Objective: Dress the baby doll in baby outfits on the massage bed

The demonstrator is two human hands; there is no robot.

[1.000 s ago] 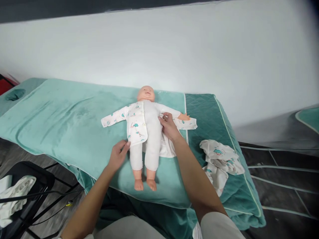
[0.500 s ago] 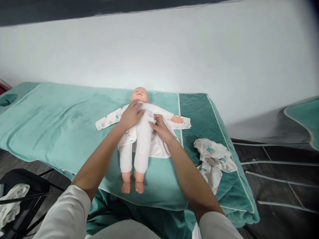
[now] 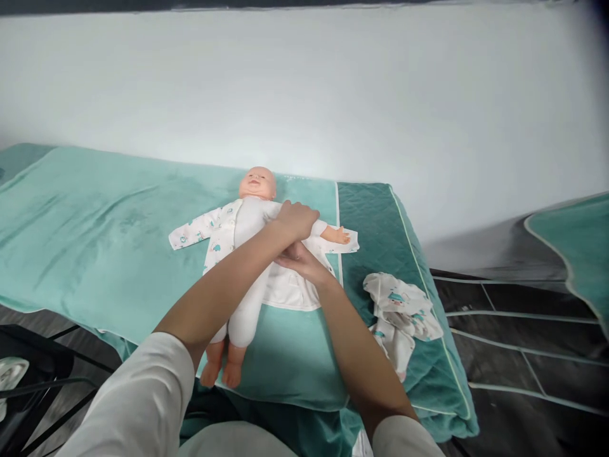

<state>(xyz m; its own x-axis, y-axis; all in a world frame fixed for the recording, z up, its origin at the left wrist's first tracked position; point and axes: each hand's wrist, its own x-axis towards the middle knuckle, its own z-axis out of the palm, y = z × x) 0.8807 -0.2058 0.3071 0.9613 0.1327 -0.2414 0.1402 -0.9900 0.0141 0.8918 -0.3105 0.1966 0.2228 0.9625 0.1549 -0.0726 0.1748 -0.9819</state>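
A baby doll [image 3: 250,222] in a white body suit lies on its back, tilted slightly toward its arm on the right. Its arm on the left is inside the sleeve of a white printed jacket [image 3: 222,254]. My left hand [image 3: 299,219] is curled over the doll's other arm, near the elbow. Just below it, my right hand [image 3: 299,259] is bent in at the doll's side, its fingertips partly covered by my left hand. The doll's bare hand [image 3: 336,235] rests over the jacket's spread sleeve [image 3: 351,242].
A teal padded cover [image 3: 118,216] spreads over the bed against a white wall. Crumpled printed baby clothes [image 3: 402,311] lie on the darker quilted part [image 3: 366,219] at right. A black chair [image 3: 35,362] stands at lower left, metal rails [image 3: 523,315] at right.
My left hand has moved from the doll's chest to its arm on the right. The doll's legs have swung left and its body has turned a little. My right hand stays near its side.
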